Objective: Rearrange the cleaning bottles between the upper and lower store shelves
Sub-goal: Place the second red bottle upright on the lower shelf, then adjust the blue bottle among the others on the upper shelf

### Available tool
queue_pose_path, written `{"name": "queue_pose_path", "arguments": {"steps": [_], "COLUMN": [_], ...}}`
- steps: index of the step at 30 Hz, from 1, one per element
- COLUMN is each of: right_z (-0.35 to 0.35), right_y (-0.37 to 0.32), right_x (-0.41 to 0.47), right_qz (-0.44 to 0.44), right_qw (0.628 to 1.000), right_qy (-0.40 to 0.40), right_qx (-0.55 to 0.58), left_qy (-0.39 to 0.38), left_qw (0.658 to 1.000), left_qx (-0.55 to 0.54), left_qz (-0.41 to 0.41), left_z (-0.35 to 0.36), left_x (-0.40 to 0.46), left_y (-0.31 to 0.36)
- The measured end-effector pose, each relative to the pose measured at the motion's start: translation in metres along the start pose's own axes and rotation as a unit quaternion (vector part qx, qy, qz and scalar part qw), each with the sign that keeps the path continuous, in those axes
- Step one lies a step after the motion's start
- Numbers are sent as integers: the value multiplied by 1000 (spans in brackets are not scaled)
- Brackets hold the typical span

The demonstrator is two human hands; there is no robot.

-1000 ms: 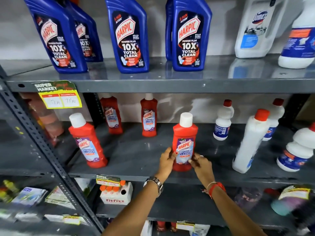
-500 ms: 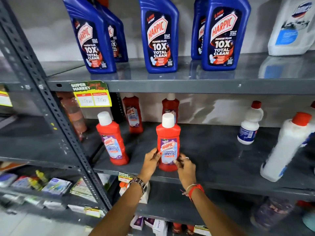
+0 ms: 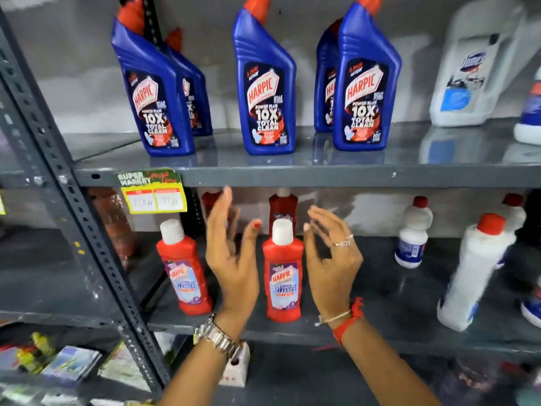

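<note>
Red bottle [image 3: 282,276] upright at the lower shelf [image 3: 380,332] front edge.
Left hand [image 3: 231,259] and right hand [image 3: 330,265] flank it, fingers spread, holding nothing, not touching; contents not visible.

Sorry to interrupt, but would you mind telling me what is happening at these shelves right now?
A person is arranging cleaning bottles on store shelves. Both hands are open, the left hand and right hand on either side of a red Harpic bottle standing upright near the lower shelf's front edge, neither gripping it. Blue Harpic bottles line the upper shelf.
</note>
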State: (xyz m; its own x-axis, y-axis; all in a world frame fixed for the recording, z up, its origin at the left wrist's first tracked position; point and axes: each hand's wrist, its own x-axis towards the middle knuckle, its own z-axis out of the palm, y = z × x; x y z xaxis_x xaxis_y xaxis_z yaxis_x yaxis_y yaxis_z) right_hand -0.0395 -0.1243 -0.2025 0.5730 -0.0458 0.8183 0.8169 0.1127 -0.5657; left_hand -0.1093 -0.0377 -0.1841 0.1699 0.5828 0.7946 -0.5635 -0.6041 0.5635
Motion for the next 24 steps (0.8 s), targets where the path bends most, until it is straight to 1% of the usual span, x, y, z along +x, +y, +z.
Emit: {"name": "queue_pose_path", "arguments": {"steps": [1, 2, 4, 6, 7, 9, 10, 11, 13, 20, 22, 24], "right_z": [3, 6, 17, 32, 40, 54, 60, 65, 74, 83, 77, 67], "right_y": [-11, -19, -31, -37, -37, -33, -29, -26, -18, -11, -16, -20], "right_x": [18, 35, 73, 111, 128, 154, 161, 167, 173, 178, 175, 170], "right_qz": [-43, -76, -98, -49, -4, 82, 114, 132, 154, 153, 159, 150], "right_qw": [999, 997, 995, 998, 996, 983, 975, 969, 959, 956, 956, 960], "right_qy": [19, 29, 21, -28, -65, -130, -153, -168, -184, -188, -189, -178], "right_qx": [-5, -10, -16, -41, -62, -96, -111, -124, -151, -163, -156, -157], "left_qy": [3, 4, -6, -29, -43, -82, -100, -109, -109, -108, -71, 8], "left_qw": [1000, 1000, 999, 995, 989, 969, 957, 950, 947, 941, 949, 968], "left_qx": [-6, -12, -39, -27, -19, -49, -71, -90, -95, -85, -63, -41], "left_qz": [16, 15, -19, -93, -139, -227, -261, -278, -285, -309, -301, -249], "left_z": [7, 13, 27, 41, 48, 61, 65, 69, 71, 72, 72, 71], "left_x": [21, 40, 81, 116, 131, 158, 164, 170, 175, 176, 171, 161], "left_y": [11, 21, 36, 35, 31, 18, 12, 9, 4, 10, 11, 18]}}
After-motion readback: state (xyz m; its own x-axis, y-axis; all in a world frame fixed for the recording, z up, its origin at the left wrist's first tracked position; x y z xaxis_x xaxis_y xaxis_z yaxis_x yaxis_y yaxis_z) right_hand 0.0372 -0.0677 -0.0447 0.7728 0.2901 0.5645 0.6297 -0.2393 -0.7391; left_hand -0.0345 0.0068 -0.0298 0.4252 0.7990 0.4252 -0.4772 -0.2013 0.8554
